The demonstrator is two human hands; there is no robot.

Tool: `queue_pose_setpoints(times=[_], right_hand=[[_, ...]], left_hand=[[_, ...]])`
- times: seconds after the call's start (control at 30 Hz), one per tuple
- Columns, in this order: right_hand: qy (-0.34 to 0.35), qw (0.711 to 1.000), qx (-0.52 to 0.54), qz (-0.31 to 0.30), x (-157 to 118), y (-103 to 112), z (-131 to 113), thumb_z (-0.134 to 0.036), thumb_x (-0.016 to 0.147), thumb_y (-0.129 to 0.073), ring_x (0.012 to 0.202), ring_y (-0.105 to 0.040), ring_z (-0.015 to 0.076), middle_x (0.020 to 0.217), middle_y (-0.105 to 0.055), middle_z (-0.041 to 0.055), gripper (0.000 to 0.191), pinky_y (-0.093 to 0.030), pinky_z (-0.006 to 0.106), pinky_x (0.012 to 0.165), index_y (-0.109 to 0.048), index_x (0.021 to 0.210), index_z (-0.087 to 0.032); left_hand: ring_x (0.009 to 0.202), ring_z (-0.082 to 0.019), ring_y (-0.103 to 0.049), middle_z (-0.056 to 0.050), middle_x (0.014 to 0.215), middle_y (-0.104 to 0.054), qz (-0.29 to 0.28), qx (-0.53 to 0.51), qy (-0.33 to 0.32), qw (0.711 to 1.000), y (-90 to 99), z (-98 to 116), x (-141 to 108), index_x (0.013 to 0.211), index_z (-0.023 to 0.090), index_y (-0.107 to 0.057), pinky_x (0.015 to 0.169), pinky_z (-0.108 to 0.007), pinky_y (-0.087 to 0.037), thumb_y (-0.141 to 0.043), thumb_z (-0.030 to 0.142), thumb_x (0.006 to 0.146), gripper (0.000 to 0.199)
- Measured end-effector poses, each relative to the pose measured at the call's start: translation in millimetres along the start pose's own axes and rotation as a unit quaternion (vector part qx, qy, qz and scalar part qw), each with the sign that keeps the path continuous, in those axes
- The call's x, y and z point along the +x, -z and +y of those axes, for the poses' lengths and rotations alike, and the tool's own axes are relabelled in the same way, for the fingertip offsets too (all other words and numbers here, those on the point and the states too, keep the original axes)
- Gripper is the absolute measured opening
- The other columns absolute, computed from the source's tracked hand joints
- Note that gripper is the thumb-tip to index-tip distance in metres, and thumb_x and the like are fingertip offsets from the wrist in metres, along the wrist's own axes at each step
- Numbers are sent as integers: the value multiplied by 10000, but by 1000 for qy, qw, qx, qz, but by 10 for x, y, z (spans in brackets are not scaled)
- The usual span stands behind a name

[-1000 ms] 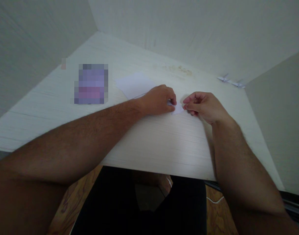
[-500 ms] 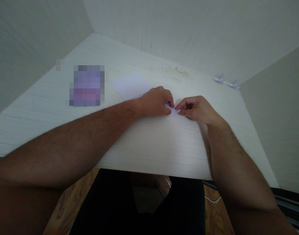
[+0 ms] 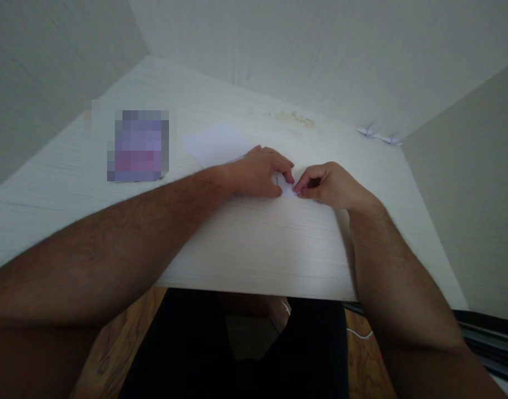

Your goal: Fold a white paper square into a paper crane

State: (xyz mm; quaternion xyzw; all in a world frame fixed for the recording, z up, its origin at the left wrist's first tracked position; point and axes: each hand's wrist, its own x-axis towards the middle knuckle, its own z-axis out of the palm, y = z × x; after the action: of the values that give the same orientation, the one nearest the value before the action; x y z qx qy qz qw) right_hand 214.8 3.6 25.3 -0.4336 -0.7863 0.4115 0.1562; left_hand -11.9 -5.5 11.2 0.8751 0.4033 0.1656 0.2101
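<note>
1. Part-way along, by the look of it: a small white paper (image 3: 287,189) on the table (image 3: 254,249), near the middle of the view, between both hands and not yet let go.
2. With the left hand (image 3: 264,174), touching the left part of the small white paper; thumb and forefinger apart, a bit of it in the gap, apparently steadying it on the table. Cannot tell how hard.
3. With the right hand (image 3: 331,185), pinching the right end of the same paper, thumb and forefinger together. Too small to make out any crease in the pinch.
4. Done, as far as shown: small pointed white pieces (image 3: 365,132) set down at far right, by the foot of the back wall (image 3: 278,50), well apart from the hands. Perhaps shaped by folding, as a judgement only.
5. Left, as far as shown: the small white paper, flat-looking, without points like those at far right; also a white sheet (image 3: 216,145), flat beyond the left forearm, seemingly unworked, near edge partly hidden.
6. Counted: two hands; one small white paper; two pointed pieces, apparently, close together; one white sheet on view, with no telling of any beneath; one blurred purple object (image 3: 138,144) at far left; one white cable (image 3: 359,334) below on the wooden floor (image 3: 362,366).
</note>
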Motion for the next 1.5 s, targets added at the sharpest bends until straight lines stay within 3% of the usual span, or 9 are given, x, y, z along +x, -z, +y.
queue_pose_setpoints(times=[0.13, 0.3, 0.57, 0.7, 1.03, 1.2, 1.5], right_hand=[[-1, 1000, -7, -2, 5, 1, 4, -266, 675, -803, 624, -584, 126, 683, -710, 11, 95, -436, 290, 602, -759, 728, -201], [2, 1000, -18, 0, 7, 9, -22, -234, 683, -784, 653, -605, 139, 701, -728, 17, 47, -454, 300, 632, -767, 717, -205], [7, 1000, -19, -4, 13, 16, 7, -299, 691, -779, 647, -593, 138, 698, -727, 15, 108, -442, 294, 622, -782, 746, -205], [12, 1000, -19, -6, 22, 14, 14, -336, 686, -794, 636, -578, 131, 689, -716, 14, 145, -436, 293, 623, -778, 738, -202], [21, 1000, -19, -13, 47, 6, 54, -284, 684, -742, 624, -542, 112, 677, -691, 9, 139, -408, 278, 605, -767, 762, -171], [27, 999, -21, -13, 43, 12, 47, -283, 704, -707, 624, -537, 107, 680, -678, 4, 121, -405, 276, 613, -733, 738, -170], [20, 1000, -6, -4, 41, -3, 42, -319, 734, -705, 661, -572, 123, 731, -688, 26, 158, -428, 278, 623, -699, 780, -167]], left_hand=[[1387, -280, -489, -43, 1429, -616, -13, -11, 14, 1000, 4, 7, -10, 1114, 288, -750, 1231, -613, -117, -666, 200, 742, 391], [1405, -296, -465, -52, 1446, -598, -23, -21, 37, 999, 19, 49, -14, 1109, 280, -746, 1215, -669, -73, -665, 187, 728, 401], [1422, -281, -453, -46, 1466, -585, -17, -20, 40, 999, 30, 80, -40, 1108, 283, -743, 1234, -628, -66, -675, 214, 737, 384], [1433, -283, -440, -71, 1491, -558, -30, -18, 45, 998, 26, 66, -34, 1130, 280, -735, 1219, -666, -45, -668, 214, 745, 396], [1439, -280, -424, -10, 1491, -551, -36, -1, 60, 998, 25, 76, -39, 1133, 307, -721, 1250, -604, -60, -655, 251, 749, 394], [1462, -292, -388, -13, 1514, -528, -40, 0, 89, 995, 38, 146, -37, 1136, 306, -718, 1242, -629, -52, -649, 241, 741, 407], [1458, -287, -394, -33, 1502, -543, -34, -13, 86, 996, 54, 186, -58, 1146, 278, -721, 1237, -641, -64, -641, 203, 747, 413]])
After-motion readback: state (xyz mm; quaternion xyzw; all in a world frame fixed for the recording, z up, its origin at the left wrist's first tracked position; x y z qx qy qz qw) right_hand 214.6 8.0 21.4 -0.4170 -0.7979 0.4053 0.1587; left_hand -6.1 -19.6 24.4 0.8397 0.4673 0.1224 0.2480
